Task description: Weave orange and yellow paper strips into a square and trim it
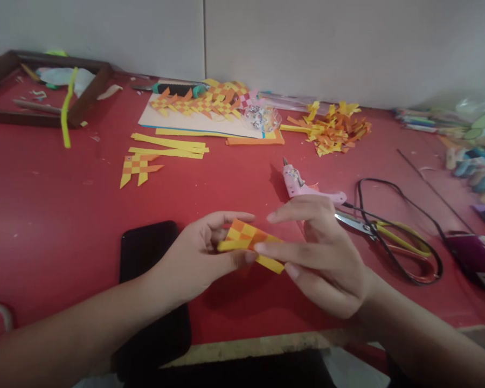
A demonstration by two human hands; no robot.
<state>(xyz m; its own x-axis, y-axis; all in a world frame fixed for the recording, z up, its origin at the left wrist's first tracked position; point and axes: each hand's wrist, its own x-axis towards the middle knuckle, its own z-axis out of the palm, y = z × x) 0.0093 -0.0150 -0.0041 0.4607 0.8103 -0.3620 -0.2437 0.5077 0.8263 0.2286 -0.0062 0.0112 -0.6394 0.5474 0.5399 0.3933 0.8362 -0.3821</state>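
My left hand (pixel 202 253) pinches a small woven paper piece (pixel 246 233), checkered in orange and yellow, between thumb and fingers, held just above the red table. My right hand (pixel 323 253) grips the same piece from the right, a finger pressed on its front and the thumb at a yellow strip end low on it. The other right fingers stretch out past the top. A woven paper fish (pixel 136 168) of the same colours lies flat beyond my left hand. Behind my right hand rests a pink glue gun (pixel 297 183), its metal nozzle pointing away.
Yellow strips (pixel 170 144) lie near a white sheet (pixel 153 116) bearing several woven fish (pixel 198 102). Paper scraps (pixel 335 129) are heaped behind. Scissors (pixel 400 242) and a black cable (pixel 359 186) sit right. A black phone (pixel 149 250) lies under my left forearm; a brown frame (pixel 91 97) stands far left.
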